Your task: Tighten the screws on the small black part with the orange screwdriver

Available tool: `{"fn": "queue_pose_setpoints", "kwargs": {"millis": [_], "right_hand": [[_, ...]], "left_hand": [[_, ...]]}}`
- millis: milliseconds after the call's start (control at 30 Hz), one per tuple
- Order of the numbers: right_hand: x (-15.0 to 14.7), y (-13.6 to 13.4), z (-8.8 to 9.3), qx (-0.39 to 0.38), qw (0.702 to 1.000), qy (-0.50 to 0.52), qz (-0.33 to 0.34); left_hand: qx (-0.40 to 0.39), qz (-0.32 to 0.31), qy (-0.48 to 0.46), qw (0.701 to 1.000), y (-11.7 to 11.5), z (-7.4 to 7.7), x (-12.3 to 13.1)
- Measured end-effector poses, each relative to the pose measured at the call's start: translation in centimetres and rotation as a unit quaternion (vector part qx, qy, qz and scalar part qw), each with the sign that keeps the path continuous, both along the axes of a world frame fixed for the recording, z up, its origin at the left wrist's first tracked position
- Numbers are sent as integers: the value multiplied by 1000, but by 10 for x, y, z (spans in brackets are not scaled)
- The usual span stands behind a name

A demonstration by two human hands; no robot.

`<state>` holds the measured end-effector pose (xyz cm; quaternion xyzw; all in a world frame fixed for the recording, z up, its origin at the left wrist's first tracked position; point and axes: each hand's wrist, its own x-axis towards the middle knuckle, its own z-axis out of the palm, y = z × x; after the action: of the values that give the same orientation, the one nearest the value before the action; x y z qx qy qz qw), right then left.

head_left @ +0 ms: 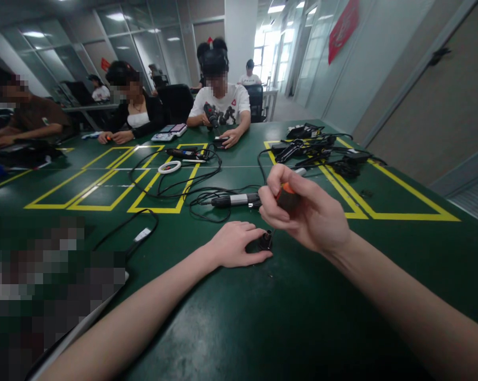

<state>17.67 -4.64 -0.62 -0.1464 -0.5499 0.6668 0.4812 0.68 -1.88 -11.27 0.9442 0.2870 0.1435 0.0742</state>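
My left hand (239,244) rests on the green table, its thumb and forefinger closed around a small black part (266,241) with a short round post standing up from it. Above and to the right, my right hand (308,211) is raised with its fingers curled around a screwdriver with an orange handle (288,188). Most of the screwdriver is hidden by the fingers; a thin shaft seems to run down towards the black part. Just beyond my hands lies a black and silver electric screwdriver (239,200) with its cable.
Black cables and parts (322,151) are piled at the back right. A white tape ring (169,167) and another corded tool (185,154) lie further left. Yellow tape marks boxes on the table (302,317). Across it, a co-worker (221,100) holds a power drill (211,114).
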Motion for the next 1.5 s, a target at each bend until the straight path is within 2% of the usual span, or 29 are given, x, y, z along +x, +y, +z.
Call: {"fn": "queue_pose_setpoints", "kwargs": {"millis": [167, 400, 667, 767, 1033, 1267, 1400, 1500], "right_hand": [[1, 4, 4, -13, 1000, -27, 7], [3, -2, -1, -12, 999, -5, 30], [3, 5, 2, 30, 998, -53, -3], [2, 5, 3, 8, 999, -36, -17], [3, -1, -3, -16, 999, -1, 32], [2, 5, -1, -1, 1000, 9, -8], [3, 4, -2, -26, 999, 9, 36], [1, 0, -5, -5, 998, 26, 61]], "left_hand": [[5, 1, 8, 1000, 0, 0, 1], [-5, -9, 8, 1000, 0, 1, 2], [-12, -16, 3, 1000, 1, -1, 1], [-8, -16, 14, 1000, 0, 0, 1], [-9, -13, 11, 1000, 0, -1, -1], [-20, -12, -6, 1000, 0, -4, -4], [-20, -13, -9, 1000, -1, -5, -4], [-19, -12, -9, 1000, -1, -4, -4]]}}
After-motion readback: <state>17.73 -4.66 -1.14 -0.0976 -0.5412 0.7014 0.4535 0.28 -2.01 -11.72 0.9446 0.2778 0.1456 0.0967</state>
